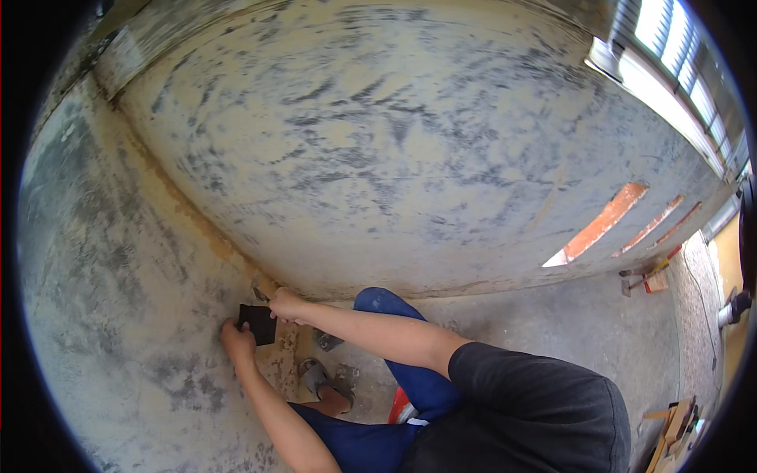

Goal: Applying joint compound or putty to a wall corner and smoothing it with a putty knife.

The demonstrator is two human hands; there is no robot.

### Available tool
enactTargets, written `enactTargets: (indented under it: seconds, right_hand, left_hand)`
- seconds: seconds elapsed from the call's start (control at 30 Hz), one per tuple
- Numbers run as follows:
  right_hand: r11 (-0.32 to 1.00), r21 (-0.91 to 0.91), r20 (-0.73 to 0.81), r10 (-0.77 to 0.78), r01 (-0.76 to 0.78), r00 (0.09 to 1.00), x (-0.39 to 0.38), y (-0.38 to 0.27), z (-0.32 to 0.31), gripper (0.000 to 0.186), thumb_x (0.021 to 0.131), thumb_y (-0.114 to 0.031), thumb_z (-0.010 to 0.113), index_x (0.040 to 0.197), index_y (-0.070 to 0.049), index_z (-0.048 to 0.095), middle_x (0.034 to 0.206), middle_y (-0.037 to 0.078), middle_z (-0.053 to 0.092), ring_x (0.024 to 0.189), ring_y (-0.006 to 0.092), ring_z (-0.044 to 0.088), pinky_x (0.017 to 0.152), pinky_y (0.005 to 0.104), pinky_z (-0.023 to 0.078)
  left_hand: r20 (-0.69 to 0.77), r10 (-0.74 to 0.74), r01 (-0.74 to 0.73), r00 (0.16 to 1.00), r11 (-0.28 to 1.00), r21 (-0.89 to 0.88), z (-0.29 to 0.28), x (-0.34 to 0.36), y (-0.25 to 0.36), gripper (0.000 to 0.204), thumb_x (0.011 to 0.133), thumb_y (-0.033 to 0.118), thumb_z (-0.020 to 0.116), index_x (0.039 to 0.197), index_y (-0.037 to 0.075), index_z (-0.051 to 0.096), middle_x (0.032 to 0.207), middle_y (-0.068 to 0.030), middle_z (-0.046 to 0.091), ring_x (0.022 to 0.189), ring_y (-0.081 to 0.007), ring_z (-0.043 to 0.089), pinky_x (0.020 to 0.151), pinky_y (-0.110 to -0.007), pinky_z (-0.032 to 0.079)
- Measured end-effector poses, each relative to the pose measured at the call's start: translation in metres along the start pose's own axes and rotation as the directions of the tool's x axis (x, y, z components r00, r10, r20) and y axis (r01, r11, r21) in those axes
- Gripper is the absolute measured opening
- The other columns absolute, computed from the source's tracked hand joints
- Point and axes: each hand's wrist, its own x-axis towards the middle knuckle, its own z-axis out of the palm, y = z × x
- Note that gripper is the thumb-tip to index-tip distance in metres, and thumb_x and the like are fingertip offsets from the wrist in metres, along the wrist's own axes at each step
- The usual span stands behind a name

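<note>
In the lower left of the head view, my left hand grips a flat black square plate by its left edge, close to the left wall. My right hand is closed around a small tool, just above and to the right of the plate. A narrow metal blade, like that of a putty knife, juts out from it toward the wall corner. My fingers hide the tool's handle.
A patchy grey and cream wall rises ahead, with a brownish seam at the corner. Orange openings cut its right side. A red-handled tool lies far right; wooden pieces stand lower right. My sandalled foot is below my hands.
</note>
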Motion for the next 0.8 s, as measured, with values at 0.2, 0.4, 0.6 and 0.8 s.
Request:
enactTargets:
  seconds: [0.2, 0.4, 0.6, 0.8]
  right_hand:
    - [0.995, 0.043, -0.063, -0.084, 0.086, 0.995, -0.009, -0.006, -0.006, 0.019, 0.092, -0.005, 0.051, 0.083, 0.003, 0.065, 0.069, 0.016, 0.065, 0.046, 0.0206, 0.054, 0.039, 0.0407, 0.038]
    - [0.955, -0.201, -0.204, -0.26, 0.219, 0.944, -0.029, -0.018, 0.0, 0.023, 0.094, -0.014, 0.057, 0.092, 0.004, 0.071, 0.087, 0.025, 0.073, 0.074, 0.0341, 0.072, 0.065, 0.0457, 0.055]
    - [0.929, -0.318, -0.223, -0.267, 0.189, 0.938, -0.038, -0.021, 0.014, 0.031, 0.097, -0.023, 0.06, 0.105, 0.004, 0.074, 0.106, 0.028, 0.073, 0.105, 0.0446, 0.071, 0.092, 0.0507, 0.055]
    - [0.942, -0.3, -0.263, -0.234, 0.151, 0.936, -0.033, -0.03, 0.027, 0.031, 0.096, -0.02, 0.059, 0.11, 0.005, 0.072, 0.111, 0.031, 0.071, 0.108, 0.0451, 0.07, 0.093, 0.0511, 0.054]
  left_hand:
    - [-0.075, 0.037, -0.033, 0.997, 0.999, 0.041, 0.009, 0.005, -0.011, 0.028, 0.086, 0.005, 0.077, 0.11, -0.008, 0.07, 0.106, -0.0301, 0.072, 0.103, -0.0476, 0.07, 0.088, -0.049, 0.054]
    - [-0.146, 0.081, -0.076, 0.986, 0.996, 0.045, 0.011, -0.002, 0.003, 0.027, 0.087, 0.006, 0.076, 0.108, -0.009, 0.069, 0.104, -0.0308, 0.072, 0.102, -0.0481, 0.07, 0.087, -0.05, 0.054]
    - [-0.136, 0.064, -0.068, 0.989, 0.997, -0.027, -0.007, -0.015, 0.037, 0.019, 0.088, 0.004, 0.072, 0.1, -0.01, 0.067, 0.093, -0.0318, 0.07, 0.094, -0.0503, 0.068, 0.08, -0.05, 0.052]
    - [-0.134, 0.077, -0.089, 0.988, 0.992, -0.09, -0.014, -0.004, 0.035, 0.016, 0.087, 0.003, 0.07, 0.095, -0.01, 0.065, 0.09, -0.0326, 0.067, 0.089, -0.052, 0.066, 0.076, -0.05, 0.051]
